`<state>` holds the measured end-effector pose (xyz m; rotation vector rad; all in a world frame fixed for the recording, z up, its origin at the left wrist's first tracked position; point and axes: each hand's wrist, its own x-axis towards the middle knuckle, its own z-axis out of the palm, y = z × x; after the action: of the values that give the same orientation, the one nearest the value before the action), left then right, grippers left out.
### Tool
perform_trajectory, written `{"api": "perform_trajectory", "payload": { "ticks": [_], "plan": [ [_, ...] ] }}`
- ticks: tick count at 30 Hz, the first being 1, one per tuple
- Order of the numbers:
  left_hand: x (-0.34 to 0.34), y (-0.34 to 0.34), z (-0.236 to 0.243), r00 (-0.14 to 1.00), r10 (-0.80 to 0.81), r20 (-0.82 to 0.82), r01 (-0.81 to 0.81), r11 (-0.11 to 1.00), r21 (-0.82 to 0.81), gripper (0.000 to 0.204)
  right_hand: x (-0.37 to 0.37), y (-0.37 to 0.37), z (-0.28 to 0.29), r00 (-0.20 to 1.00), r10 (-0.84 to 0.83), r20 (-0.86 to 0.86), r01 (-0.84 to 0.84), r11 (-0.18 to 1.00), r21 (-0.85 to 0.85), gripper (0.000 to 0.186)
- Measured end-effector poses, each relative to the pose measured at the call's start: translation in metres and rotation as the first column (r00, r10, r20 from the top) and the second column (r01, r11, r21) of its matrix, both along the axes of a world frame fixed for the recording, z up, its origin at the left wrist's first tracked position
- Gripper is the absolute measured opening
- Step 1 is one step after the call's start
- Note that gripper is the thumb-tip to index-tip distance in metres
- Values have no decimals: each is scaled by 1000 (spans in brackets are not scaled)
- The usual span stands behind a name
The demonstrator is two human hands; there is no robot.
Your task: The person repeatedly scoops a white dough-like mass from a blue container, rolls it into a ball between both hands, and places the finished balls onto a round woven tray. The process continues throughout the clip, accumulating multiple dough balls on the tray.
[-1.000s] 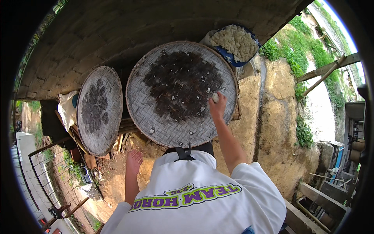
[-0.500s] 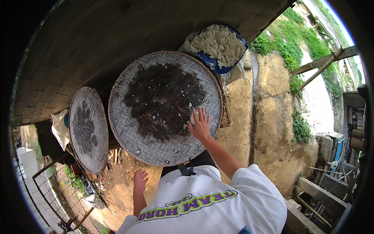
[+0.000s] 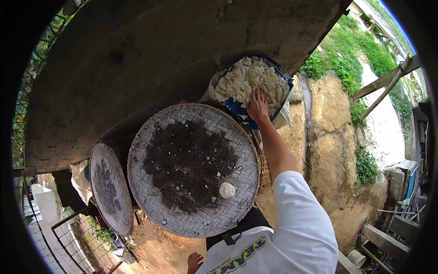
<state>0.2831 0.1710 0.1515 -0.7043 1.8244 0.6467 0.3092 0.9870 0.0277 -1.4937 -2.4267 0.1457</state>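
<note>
My right hand [image 3: 258, 106] reaches into a blue tub [image 3: 236, 108] at the far right, heaped with a pale, crumbly, dough-like mass [image 3: 250, 75]. Its fingers are stretched out and touch the near part of the heap; the fingertips sink partly out of sight. Before me lies a large round woven tray [image 3: 150, 205], darkened in its middle and dotted with white crumbs. One rounded pale lump [image 3: 226, 190] rests near its right side. My left hand [image 3: 195, 262] hangs low beside my body, fingers loosely apart, holding nothing.
A second woven tray [image 3: 109, 189] stands tilted at the left, next to a pale sack [image 3: 81, 182]. A dark wall [image 3: 137, 59] rises behind the trays. Right of them is rough yellowish ground [image 3: 335, 150] with a narrow channel. A wire fence [image 3: 77, 237] runs at lower left.
My right hand has moved off the large tray and up into the tub, uncovering the pale lump. My left hand has shifted lower and right in the picture. The view has tilted, too.
</note>
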Motion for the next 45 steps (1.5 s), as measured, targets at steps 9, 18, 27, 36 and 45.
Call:
{"api": "perform_trajectory", "payload": {
  "ticks": [9, 18, 27, 36, 45],
  "plan": [
    [27, -22, -24, 944, 309, -114, -299, 950, 93, 41, 10, -3, 2, 983, 68, -172, -107, 968, -227, 48],
    [-12, 1, -30, 988, 120, -96, -113, 991, 74, 48, -28, -17, -19, 993, -59, 103, 70, 991, -113, 47],
    [6, 11, -9, 973, 165, -159, -150, 984, 100, 48, 43, 22, 41, 914, 350, 206, -262, 895, -361, 37],
    [7, 60, 19, 996, 38, -87, -33, 998, 54, 38, 31, -2, 38, 853, 436, 288, -336, 880, -337, 56],
    [13, 61, 17, 997, 55, -58, -51, 996, 69, 39, 62, -11, 14, 832, 498, 244, -405, 847, -345, 41]
  ]
}}
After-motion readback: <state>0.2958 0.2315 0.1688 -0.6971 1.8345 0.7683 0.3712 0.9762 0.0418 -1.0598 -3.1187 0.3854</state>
